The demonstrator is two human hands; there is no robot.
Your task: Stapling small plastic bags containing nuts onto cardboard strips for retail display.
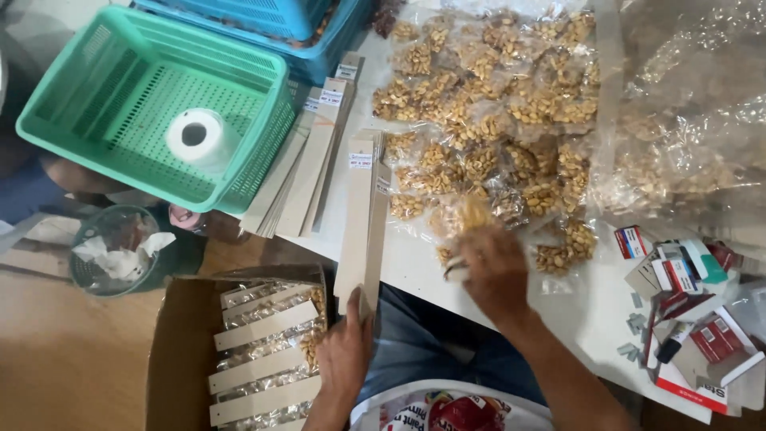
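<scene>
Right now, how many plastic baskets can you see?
2. A green basket at upper left holds a white tape roll; a blue basket sits behind it at the top edge, partly cut off. Others may lie out of view.

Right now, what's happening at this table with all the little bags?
A person sits at a white table. The left hand holds the near end of a long cardboard strip. The right hand reaches into a pile of small clear bags of nuts. A cardboard box below holds finished strips.

Small clear packets of nuts (487,120) lie heaped on the bench (415,263). White labels (361,160) top long cardboard strips (363,223). Red-and-white small boxes (678,275) lie right. A brown carton (171,351) holds filled strips.
</scene>
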